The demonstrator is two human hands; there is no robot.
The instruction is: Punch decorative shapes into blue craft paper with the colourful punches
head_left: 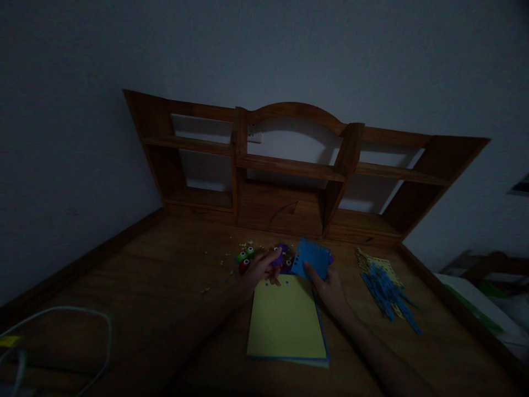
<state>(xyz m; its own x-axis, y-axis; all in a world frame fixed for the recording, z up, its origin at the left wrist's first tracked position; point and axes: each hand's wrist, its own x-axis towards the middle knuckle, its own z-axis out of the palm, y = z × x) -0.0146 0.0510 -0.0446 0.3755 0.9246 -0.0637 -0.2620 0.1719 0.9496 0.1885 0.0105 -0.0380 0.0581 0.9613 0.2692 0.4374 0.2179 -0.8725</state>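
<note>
My left hand [259,270] has its fingers closed around a small purple hole punch [278,260], above the far edge of a paper stack. In my right hand [331,286] is a square of blue paper [308,255], thumb on top, with holes along its edges. The yellow top sheet of the paper stack [287,322] lies between my forearms, with blue edges showing underneath. Beside my left fingers sit a green punch [243,257] and a red punch [243,266] with round white eyes. More purple ones are partly hidden behind my hands.
Punched bits [225,262] are scattered left of the punches. At the right lies a pile of blue paper strips [386,292] over yellow perforated strips [384,264]. A wooden shelf [285,162] stands along the back. A white cable [82,310] loops at the lower left.
</note>
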